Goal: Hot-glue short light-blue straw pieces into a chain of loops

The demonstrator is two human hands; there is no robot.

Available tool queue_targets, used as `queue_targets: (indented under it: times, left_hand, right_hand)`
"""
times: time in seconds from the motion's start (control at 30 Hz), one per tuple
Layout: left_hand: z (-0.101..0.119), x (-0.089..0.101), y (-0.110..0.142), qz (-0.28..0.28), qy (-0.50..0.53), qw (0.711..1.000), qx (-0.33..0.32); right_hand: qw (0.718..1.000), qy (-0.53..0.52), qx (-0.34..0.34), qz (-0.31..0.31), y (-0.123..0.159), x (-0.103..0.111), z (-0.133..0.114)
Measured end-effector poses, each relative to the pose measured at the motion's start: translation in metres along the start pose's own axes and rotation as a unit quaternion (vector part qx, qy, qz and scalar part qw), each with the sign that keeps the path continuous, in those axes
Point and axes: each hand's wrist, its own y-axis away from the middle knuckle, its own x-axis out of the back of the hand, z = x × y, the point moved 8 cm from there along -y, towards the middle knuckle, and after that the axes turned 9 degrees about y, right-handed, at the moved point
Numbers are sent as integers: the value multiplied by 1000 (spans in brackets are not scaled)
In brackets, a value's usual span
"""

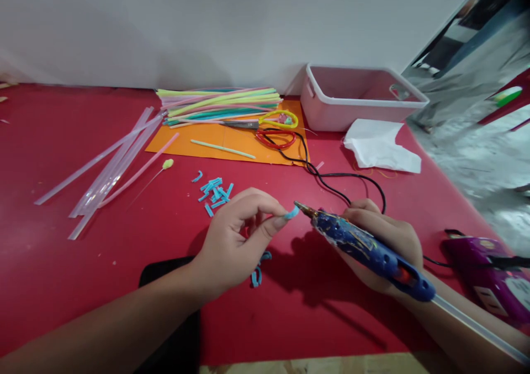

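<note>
My left hand [238, 241] pinches a small blue piece of pipe cleaner [292, 213] between thumb and finger. In my right hand [387, 236] is a blue hot glue gun [364, 241], its nozzle close to the tip of the blue piece; whether they touch I cannot tell. A clear glue stick [476, 321] sticks out of the gun's rear. Beyond my left hand lies a pile of short blue pieces [216, 191]. Just under that hand are a few bent blue pieces [257, 274], partly hidden by it.
Colourful pipe cleaners [223, 102] and scissors [277, 128] rest on an orange sheet [182, 142]. Clear glue sticks [111, 175] lie to the left. At the back right stands a pink bin [364, 109] beside a white cloth [383, 145]. A black cord [331, 174] and purple power strip [484, 274] are right.
</note>
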Motion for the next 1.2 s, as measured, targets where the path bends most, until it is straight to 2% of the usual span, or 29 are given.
queue_targets:
  times: [0.17,0.37,0.47,0.63,0.73,0.83,0.93,1.03,1.2]
  left_hand:
    - [-1,1,1,4,-1,1000,5]
    - [-3,0,2,5,3,1000,14]
    - [-1,0,2,6,0,1000,13]
    - [-1,1,3,18,-24,999,30]
    - [1,0,3,12,-76,997,19]
    - [7,-5,4,-16,-115,993,-16]
    - [11,-13,6,-51,-141,987,-53]
    - [15,-20,9,-73,-159,980,-95]
    - [20,-28,11,-104,-171,971,-132]
  right_hand:
    - [1000,-1,-30,8,4,1,5]
    - [1000,5,13,-16,6,-5,4]
    - [998,52,-20,-15,7,-10,13]
    - [975,173,-105,-91,11,-31,32]
    - [960,217,-132,-119,14,-35,36]
    - [968,208,-116,-74,9,-23,27]
    - [993,96,-71,13,3,-3,7]
    - [999,23,-20,35,-1,5,-13]
    - [999,-12,-5,43,-2,3,-24]
